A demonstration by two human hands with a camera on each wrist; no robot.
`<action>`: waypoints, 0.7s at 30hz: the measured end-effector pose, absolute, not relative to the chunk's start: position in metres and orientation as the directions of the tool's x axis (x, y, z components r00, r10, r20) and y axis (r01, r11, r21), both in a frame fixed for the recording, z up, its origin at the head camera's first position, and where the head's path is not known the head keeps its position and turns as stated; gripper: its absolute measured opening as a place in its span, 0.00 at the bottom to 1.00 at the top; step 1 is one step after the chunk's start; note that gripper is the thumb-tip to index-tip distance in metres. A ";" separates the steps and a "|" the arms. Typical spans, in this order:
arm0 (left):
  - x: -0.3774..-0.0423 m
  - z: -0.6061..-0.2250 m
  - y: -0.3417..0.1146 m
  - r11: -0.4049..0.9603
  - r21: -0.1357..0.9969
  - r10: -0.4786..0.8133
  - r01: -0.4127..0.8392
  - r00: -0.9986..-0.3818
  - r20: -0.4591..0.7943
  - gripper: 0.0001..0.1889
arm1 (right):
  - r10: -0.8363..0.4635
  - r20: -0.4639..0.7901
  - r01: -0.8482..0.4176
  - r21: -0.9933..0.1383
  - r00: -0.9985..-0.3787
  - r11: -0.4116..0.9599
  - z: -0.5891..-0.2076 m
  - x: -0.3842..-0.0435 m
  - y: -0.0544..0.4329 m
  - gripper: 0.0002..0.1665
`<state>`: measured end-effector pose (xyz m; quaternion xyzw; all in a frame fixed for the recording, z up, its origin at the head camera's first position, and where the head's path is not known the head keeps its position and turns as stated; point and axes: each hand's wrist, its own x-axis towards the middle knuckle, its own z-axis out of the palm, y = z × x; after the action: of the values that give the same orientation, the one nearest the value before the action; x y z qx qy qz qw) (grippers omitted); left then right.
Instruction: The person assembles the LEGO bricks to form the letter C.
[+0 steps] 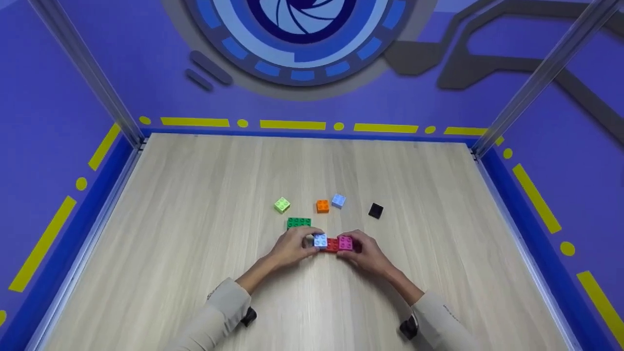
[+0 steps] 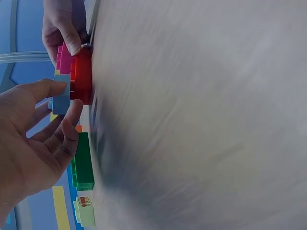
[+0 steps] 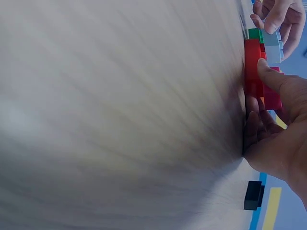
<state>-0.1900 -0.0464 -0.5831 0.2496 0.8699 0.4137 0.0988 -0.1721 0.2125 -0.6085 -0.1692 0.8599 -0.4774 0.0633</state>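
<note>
My left hand [image 1: 292, 246] pinches a light blue brick [image 1: 320, 241] between thumb and fingers, over the left end of a red brick [image 1: 332, 244]. In the left wrist view the light blue brick [image 2: 61, 96] sits slightly tilted right at the red brick's studs. A pink brick [image 1: 345, 243] is on the right end of the red one. Around that end my right hand [image 1: 370, 253] grips, its thumb along the near side of the red brick [image 3: 253, 67] and the pink brick [image 3: 273, 98]. The red brick rests on the table.
A green brick [image 1: 299, 223] lies just beyond my left hand. Farther back on the wooden table [image 1: 219, 185] are a lime brick [image 1: 282, 205], an orange brick [image 1: 322, 206], another light blue brick [image 1: 339, 201] and a black brick [image 1: 376, 210]. Blue panels [image 1: 302, 107] enclose the table.
</note>
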 end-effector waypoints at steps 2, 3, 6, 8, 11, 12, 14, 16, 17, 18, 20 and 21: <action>-0.191 -0.582 -0.047 0.559 0.748 0.510 0.358 -0.860 0.030 0.21 | -0.349 0.039 -0.217 -0.845 -0.936 0.489 -0.608 -0.173 0.212 0.25; -0.191 -0.583 -0.046 0.569 0.737 0.512 0.365 -0.859 0.031 0.21 | -0.348 0.035 -0.215 -0.843 -0.937 0.492 -0.608 -0.173 0.212 0.25; -0.193 -0.582 -0.045 0.592 0.705 0.521 0.392 -0.853 0.037 0.21 | -0.342 0.032 -0.211 -0.839 -0.939 0.502 -0.609 -0.173 0.213 0.25; -0.193 -0.582 -0.045 0.597 0.694 0.524 0.403 -0.850 0.042 0.21 | -0.337 0.030 -0.209 -0.836 -0.941 0.507 -0.609 -0.173 0.212 0.25; -0.194 -0.582 -0.045 0.595 0.695 0.524 0.404 -0.851 0.046 0.20 | -0.335 0.025 -0.203 -0.837 -0.942 0.508 -0.608 -0.173 0.212 0.26; -0.194 -0.582 -0.045 0.593 0.698 0.523 0.401 -0.851 0.045 0.20 | -0.334 0.024 -0.202 -0.837 -0.942 0.509 -0.608 -0.173 0.212 0.26; -0.194 -0.582 -0.045 0.590 0.700 0.522 0.402 -0.852 0.049 0.20 | -0.336 0.028 -0.206 -0.836 -0.942 0.508 -0.608 -0.173 0.212 0.26; -0.194 -0.582 -0.045 0.593 0.697 0.519 0.403 -0.853 0.051 0.19 | -0.337 0.026 -0.205 -0.838 -0.941 0.506 -0.608 -0.173 0.212 0.26; -0.194 -0.583 -0.045 0.593 0.695 0.519 0.406 -0.853 0.056 0.19 | -0.338 0.027 -0.205 -0.838 -0.941 0.505 -0.608 -0.173 0.212 0.26; -0.194 -0.583 -0.044 0.594 0.693 0.517 0.409 -0.854 0.061 0.20 | -0.338 0.026 -0.204 -0.840 -0.941 0.502 -0.608 -0.173 0.212 0.26; -0.194 -0.583 -0.044 0.597 0.688 0.512 0.412 -0.856 0.069 0.20 | -0.340 0.030 -0.207 -0.842 -0.940 0.498 -0.608 -0.173 0.212 0.25; -0.194 -0.584 -0.044 0.598 0.688 0.509 0.412 -0.858 0.071 0.20 | -0.340 0.026 -0.203 -0.844 -0.940 0.497 -0.609 -0.173 0.212 0.25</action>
<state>-0.1940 -0.0436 -0.5837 0.2582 0.8914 0.3665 0.0663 -0.1728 0.2125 -0.6086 -0.1573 0.8621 -0.4764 0.0718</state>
